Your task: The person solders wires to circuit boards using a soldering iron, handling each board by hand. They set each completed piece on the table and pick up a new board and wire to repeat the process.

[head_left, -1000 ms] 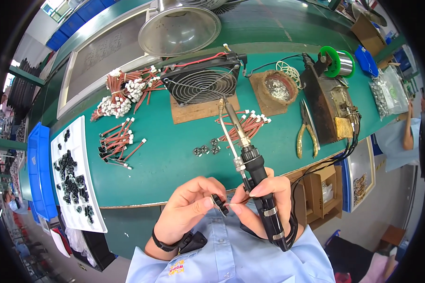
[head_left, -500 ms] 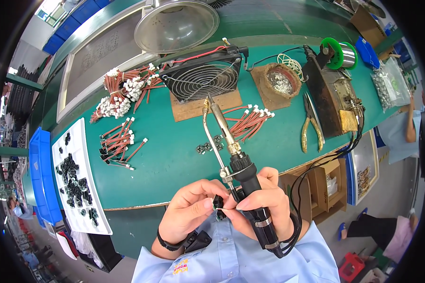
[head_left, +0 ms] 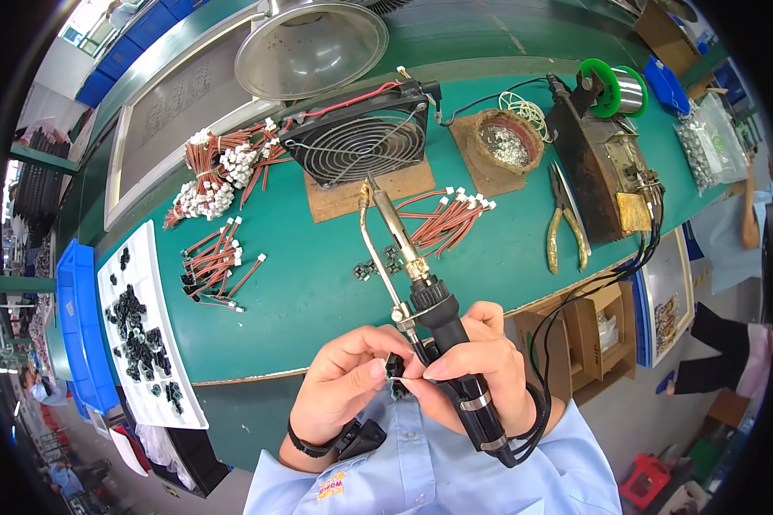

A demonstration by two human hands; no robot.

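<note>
My left hand [head_left: 339, 386] is closed in front of my shirt, pinching a small black plastic part [head_left: 394, 366] between thumb and fingers. Wrapped in my right hand [head_left: 502, 373] is a black-handled soldering iron [head_left: 438, 311] with a thin metal feed tube [head_left: 376, 249] clamped alongside. The iron's tip points away from me, towards a black fan [head_left: 361, 146]. My right fingertips meet the left ones at the black part, where a thin pale strand shows; I cannot tell exactly what it is. Several small dark parts [head_left: 365, 269] lie beside the iron's tube.
Red-and-white wires with white connectors [head_left: 451, 221] lie behind the iron; more wires [head_left: 223, 266] lie left. A white tray [head_left: 180, 343] holds black parts. Pliers [head_left: 565, 219], a round tip-cleaning pot [head_left: 507, 142], a solder spool [head_left: 631, 90] and a metal box [head_left: 584, 163] stand right.
The view has shifted slightly. The iron's tip sits a little further left in the picture, and both hands keep the same grip.
</note>
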